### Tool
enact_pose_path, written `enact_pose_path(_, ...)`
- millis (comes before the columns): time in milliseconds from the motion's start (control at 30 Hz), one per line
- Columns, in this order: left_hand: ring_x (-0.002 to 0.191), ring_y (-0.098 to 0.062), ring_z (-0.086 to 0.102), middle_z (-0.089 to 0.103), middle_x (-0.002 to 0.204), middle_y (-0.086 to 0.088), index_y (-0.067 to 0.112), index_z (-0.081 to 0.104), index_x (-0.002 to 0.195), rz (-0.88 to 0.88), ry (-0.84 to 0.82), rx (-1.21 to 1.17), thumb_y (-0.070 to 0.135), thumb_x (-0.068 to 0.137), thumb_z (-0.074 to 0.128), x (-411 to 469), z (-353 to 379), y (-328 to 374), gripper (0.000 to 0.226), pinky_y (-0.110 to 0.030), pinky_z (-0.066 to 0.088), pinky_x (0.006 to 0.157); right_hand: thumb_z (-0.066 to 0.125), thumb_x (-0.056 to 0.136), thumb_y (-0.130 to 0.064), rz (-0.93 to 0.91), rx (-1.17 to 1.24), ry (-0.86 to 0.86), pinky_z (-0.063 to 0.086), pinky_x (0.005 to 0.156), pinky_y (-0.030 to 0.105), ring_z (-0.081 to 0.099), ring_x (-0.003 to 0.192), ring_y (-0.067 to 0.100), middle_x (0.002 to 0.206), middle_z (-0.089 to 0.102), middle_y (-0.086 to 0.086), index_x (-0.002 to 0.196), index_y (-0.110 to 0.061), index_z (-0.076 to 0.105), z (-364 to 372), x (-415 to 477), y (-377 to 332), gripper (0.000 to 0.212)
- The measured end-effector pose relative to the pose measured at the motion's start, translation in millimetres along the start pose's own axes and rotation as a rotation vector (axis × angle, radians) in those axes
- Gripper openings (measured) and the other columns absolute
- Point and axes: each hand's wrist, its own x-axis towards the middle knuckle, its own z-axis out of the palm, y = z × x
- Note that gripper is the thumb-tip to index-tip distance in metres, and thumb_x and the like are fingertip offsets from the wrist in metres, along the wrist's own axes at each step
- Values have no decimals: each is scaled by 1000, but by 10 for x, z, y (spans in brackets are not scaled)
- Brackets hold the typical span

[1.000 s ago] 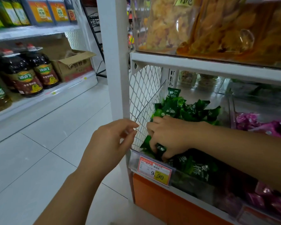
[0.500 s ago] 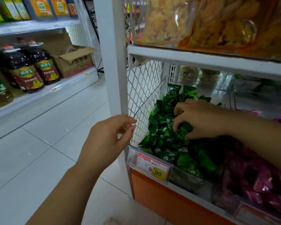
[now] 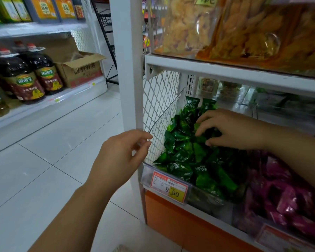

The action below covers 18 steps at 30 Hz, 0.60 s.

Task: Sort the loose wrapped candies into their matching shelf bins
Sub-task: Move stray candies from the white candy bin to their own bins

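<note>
— Well, which hand is nearer the green candies (image 3: 185, 157)?

— The right hand (image 3: 233, 130). It sits on the heap towards the back of the bin (image 3: 147, 171), with the arm coming in from the right over the pink candies (image 3: 284, 193). The heap lies under and in front of its fingers (image 3: 205, 118).

— Any long axis to line up with?

— Not really. The wrappers point every way, though the heap itself runs front to back.

— And the fingers?

— Spread and arched, tips down among the wrappers, thumb low at the near side. I can't tell whether they've closed on a candy or only touch the pile.

— The left hand (image 3: 120, 157)?

— Outside the bin, to the left. Thumb and forefinger are pinched together on the front edge of the clear divider (image 3: 164, 117).

— So any sorting falls to the right?

— I'd judge so, since the pink bin is right beside it.
</note>
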Motion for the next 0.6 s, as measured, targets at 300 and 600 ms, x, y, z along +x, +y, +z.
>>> enact_pose_path(300, 70, 6, 58, 67, 87, 14, 24, 71, 101, 8, 8, -7, 19, 87, 65, -1, 3, -2, 16, -8, 41, 65, 42, 100, -13, 125, 458, -712, 54, 80, 21, 64, 103, 8, 119, 65, -4, 127, -25, 55, -15, -172, -300, 31)
enact_pose_path(600, 70, 5, 59, 61, 78, 19, 23, 71, 101, -9, 28, -23, 17, 86, 67, -12, 11, 19, 16, -11, 43, 67, 36, 95, 2, 162, 112, -541, 55, 78, 31, 61, 99, 12, 157, 20, -3, 145, -44, 24, 175, 123, -387, 69)
